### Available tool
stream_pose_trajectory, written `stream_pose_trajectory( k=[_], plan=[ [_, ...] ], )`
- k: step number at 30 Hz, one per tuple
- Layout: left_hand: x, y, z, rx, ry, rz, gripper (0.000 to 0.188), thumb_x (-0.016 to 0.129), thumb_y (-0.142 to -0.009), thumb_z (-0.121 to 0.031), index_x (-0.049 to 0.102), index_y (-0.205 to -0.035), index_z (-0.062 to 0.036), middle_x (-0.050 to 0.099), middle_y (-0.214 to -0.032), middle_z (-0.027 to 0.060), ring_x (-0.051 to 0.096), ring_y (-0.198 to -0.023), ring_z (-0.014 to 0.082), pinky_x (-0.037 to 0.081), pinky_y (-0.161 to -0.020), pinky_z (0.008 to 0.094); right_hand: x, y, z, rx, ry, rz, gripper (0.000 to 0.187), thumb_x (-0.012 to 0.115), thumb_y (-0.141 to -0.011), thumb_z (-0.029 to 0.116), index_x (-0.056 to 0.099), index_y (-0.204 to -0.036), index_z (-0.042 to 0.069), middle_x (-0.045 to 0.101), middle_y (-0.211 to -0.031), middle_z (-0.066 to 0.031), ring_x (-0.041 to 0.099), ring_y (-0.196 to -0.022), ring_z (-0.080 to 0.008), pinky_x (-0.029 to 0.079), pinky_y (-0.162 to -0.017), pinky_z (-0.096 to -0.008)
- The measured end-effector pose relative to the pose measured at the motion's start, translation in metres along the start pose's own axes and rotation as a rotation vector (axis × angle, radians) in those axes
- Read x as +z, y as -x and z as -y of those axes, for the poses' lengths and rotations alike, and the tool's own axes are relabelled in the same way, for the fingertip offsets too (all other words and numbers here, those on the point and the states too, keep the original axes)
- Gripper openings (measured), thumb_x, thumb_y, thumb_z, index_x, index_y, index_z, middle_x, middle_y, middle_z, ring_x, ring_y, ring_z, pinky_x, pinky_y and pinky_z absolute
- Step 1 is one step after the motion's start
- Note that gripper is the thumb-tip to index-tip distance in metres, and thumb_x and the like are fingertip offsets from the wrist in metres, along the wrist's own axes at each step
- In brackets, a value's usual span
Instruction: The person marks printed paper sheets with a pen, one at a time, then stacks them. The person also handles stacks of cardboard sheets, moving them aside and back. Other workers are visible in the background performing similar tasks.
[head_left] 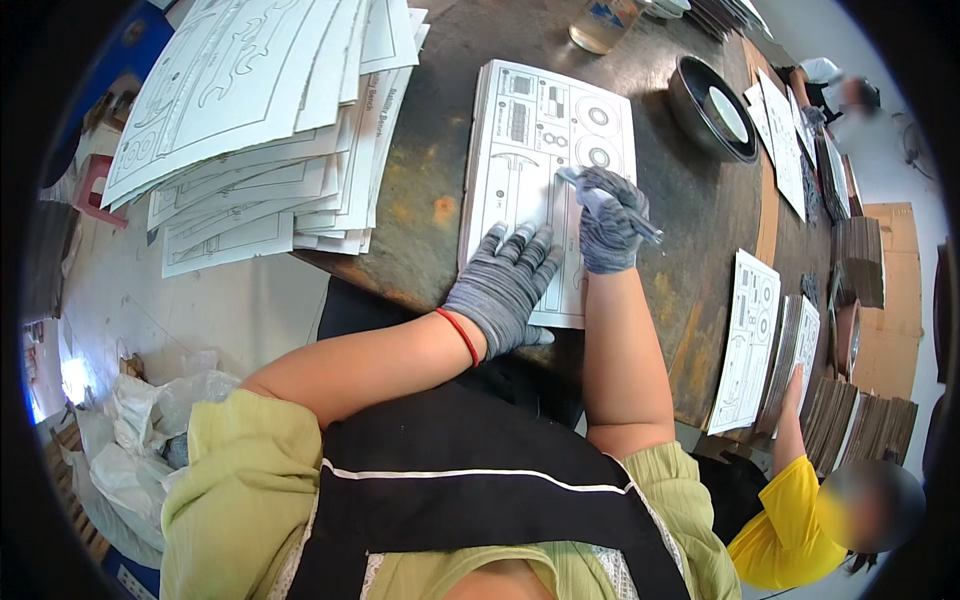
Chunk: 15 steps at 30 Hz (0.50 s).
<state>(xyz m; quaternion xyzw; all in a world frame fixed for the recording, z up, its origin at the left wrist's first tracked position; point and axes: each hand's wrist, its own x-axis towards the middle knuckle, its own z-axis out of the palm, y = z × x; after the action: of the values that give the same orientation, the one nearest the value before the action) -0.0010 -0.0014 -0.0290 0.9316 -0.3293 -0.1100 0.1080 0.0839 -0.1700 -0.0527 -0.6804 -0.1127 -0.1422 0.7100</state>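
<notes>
A thick stack of printed boards [515, 185] with line drawings of tools and wheels lies on the dark table before me. My left hand [505, 285], in a grey striped glove, rests flat on its lower left part with the fingers spread. Over the stack's right edge, my right hand [613, 225], also gloved, is closed round a slim pen-like tool [650, 236]. One end of it pokes out to the right of the hand. Something pale, perhaps cloth, shows at the fingertips; its kind is unclear.
A tall uneven pile of printed sheets [250, 120] stands at the left table edge. Beyond my right hand sit a black bowl [690, 120] and a jar of liquid [600, 30]. At right, a person in yellow [800, 520] touches more boards [745, 340]; another person works farther back.
</notes>
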Motion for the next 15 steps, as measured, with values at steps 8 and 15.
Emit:
stream_pose_trajectory(
  k=[8,15],
  plan=[
    [0.010,-0.004,-0.002,-0.082,-0.021,-0.039,0.099,0.053,-0.076,-0.069,0.025,-0.144,-0.0030,0.026,-0.150,0.0172,0.022,-0.139,0.0325,0.010,-0.114,0.0454,0.000,0.053,0.032,-0.084,0.323,0.189,0.017,0.060,-0.079,0.007,0.067,-0.094,0.001,0.068,-0.092,-0.0122,0.065,-0.085,-0.0215,0.052,-0.079,-0.0326],
    [0.008,0.003,-0.003,-0.110,-0.056,-0.024,0.092,0.049,-0.079,-0.065,0.029,-0.143,-0.0010,0.027,-0.149,0.0183,0.023,-0.139,0.0319,0.010,-0.115,0.0454,-0.003,0.165,0.093,-0.124,0.756,0.316,0.020,0.061,-0.076,0.024,0.062,-0.083,0.005,0.066,-0.097,-0.0142,0.064,-0.094,-0.0298,0.051,-0.080,-0.0369]
  ],
)
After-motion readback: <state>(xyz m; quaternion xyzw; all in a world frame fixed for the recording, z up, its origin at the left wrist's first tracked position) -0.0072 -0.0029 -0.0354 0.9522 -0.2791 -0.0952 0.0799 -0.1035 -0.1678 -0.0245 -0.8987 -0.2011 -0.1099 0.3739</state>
